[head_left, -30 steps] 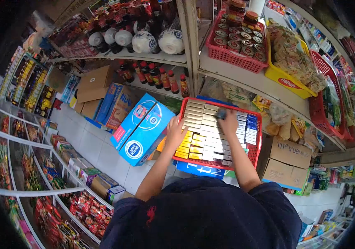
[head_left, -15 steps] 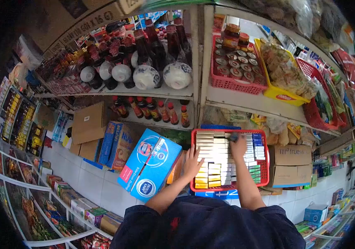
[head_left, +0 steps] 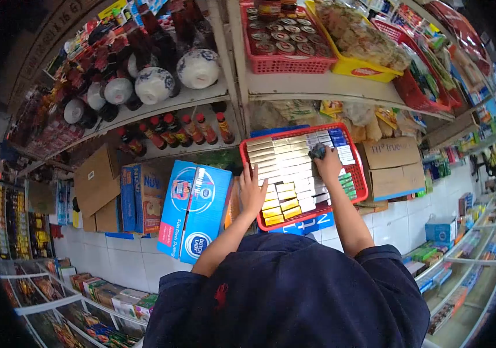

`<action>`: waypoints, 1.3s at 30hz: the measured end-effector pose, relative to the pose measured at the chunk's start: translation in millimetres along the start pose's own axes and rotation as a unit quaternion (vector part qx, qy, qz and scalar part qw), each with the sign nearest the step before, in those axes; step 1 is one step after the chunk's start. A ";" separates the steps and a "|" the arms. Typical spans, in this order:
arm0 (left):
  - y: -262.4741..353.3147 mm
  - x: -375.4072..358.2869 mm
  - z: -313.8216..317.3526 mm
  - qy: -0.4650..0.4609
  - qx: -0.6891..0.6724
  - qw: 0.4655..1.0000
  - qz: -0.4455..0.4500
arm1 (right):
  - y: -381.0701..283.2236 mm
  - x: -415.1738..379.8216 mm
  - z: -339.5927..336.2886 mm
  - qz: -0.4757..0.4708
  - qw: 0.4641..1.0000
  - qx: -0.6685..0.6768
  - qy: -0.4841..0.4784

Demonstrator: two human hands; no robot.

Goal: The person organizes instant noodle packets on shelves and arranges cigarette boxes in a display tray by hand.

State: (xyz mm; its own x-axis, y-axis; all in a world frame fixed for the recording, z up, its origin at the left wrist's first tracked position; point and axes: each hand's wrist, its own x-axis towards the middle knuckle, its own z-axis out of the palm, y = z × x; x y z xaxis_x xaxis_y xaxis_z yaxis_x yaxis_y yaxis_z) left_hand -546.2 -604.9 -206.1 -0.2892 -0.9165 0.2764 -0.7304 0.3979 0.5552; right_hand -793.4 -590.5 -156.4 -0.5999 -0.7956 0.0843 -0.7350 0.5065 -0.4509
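Observation:
A red plastic basket in front of me is packed with rows of small boxes. White boxes fill most of it, with yellow boxes near the front, green boxes at the right and blue ones at the back right. My left hand lies at the basket's left side, fingers spread, over the edge of the boxes. A dark, crumpled cloth is gripped in my right hand, resting on the boxes toward the back right.
Left of the basket stands a blue Dutch Lady carton, with opened cardboard beyond it. A brown carton sits on the right. Above, shelves hold sauce bottles, bowls and a pink basket of cans.
The head view has shifted and turned, so the basket appears higher and tilted. My right hand still grips the cloth on the boxes; my left hand stays at the basket's left side.

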 end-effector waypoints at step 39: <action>31.7 -19.0 -6.2 -0.286 0.080 0.898 0.324 | 16.7 -95.3 -10.1 0.008 0.999 -0.024 -0.037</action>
State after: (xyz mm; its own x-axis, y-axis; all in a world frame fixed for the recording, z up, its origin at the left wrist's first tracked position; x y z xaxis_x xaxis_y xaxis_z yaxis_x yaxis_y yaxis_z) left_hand -560.0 -574.6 -188.9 -0.9227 -0.3847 0.0273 -0.3609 0.8862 0.2905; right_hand -751.7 -502.8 -163.0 -0.5877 -0.8090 0.0107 -0.7411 0.5330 -0.4083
